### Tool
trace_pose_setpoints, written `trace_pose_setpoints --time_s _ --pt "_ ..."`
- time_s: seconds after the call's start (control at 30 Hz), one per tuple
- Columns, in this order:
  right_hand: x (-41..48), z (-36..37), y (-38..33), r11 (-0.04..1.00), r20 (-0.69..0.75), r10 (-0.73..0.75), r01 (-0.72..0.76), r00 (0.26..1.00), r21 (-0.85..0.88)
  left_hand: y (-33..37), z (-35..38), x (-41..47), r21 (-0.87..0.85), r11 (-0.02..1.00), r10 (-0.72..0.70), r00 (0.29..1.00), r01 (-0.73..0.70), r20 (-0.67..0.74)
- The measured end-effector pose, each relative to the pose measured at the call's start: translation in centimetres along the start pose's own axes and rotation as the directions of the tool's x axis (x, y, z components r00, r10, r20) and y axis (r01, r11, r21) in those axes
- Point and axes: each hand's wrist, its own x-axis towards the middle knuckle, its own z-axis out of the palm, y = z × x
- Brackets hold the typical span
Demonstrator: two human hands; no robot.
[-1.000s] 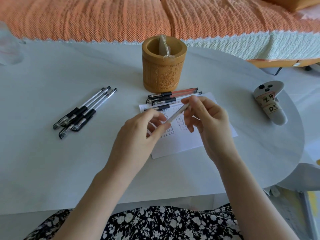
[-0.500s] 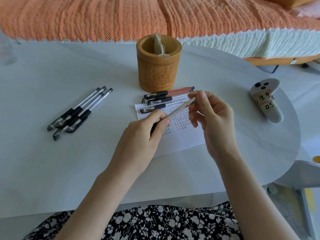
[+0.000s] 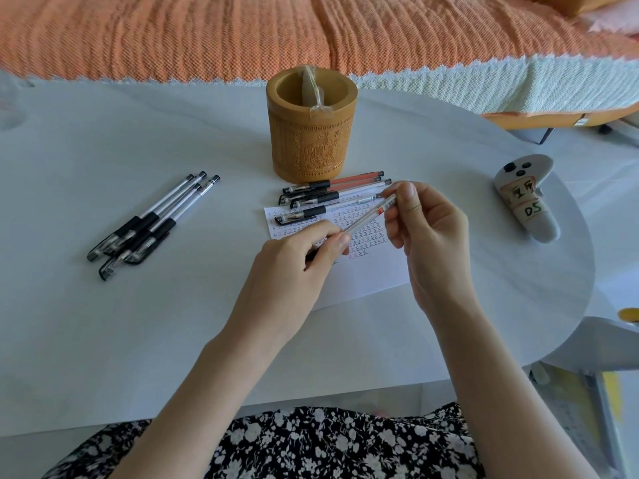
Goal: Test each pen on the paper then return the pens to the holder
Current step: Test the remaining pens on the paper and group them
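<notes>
At frame centre, a pen (image 3: 367,218) is pinched at its lower end by the left hand (image 3: 294,271) and at its upper end by the right hand (image 3: 432,243), above the paper (image 3: 366,281). The holder (image 3: 311,140) is seen at upper centre.

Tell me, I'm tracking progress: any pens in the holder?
None visible. The holder shows only a clear wrapper inside; pens lie on the table, one pen in the left hand and right hand.

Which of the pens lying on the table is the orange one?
The orange pen lies closest to the holder, at the far edge of the group by the paper. The others have clear barrels.
</notes>
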Motion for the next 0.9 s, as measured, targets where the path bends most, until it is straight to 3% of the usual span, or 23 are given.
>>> trace_pose_setpoints --time_s 0.2,0.5,0.7,0.83,0.9 --pt "0.02 -0.15 -0.11 1.0 -0.003 -0.012 0.012 1.0 -0.001 0.15 0.29 0.06 -0.021 1.0 0.023 1.0 -0.023 0.014" --pt "0.27 -0.22 0.02 0.999 -0.003 -0.028 0.028 1.0 -0.039 0.01 0.22 -0.16 0.086 0.996 0.028 0.999 -0.032 0.046" --pt "0.29 -0.45 -0.27 1.0 0.031 -0.016 0.015 0.999 0.021 0.18 0.04 -0.14 0.007 1.0 0.02 0.998 -0.021 0.065" --pt "-0.07 -0.26 -0.73 0.963 0.165 0.174 -0.203 0.971 0.178 -0.28 0.43 -0.05 -0.042 0.999 0.021 0.999 -0.02 0.033" --pt "-0.26 -0.12 -0.64 0.952 0.275 0.258 -0.292 0.926 0.089 -0.04 0.65 -0.06 -0.052 0.998 0.034 0.999 -0.032 0.035"
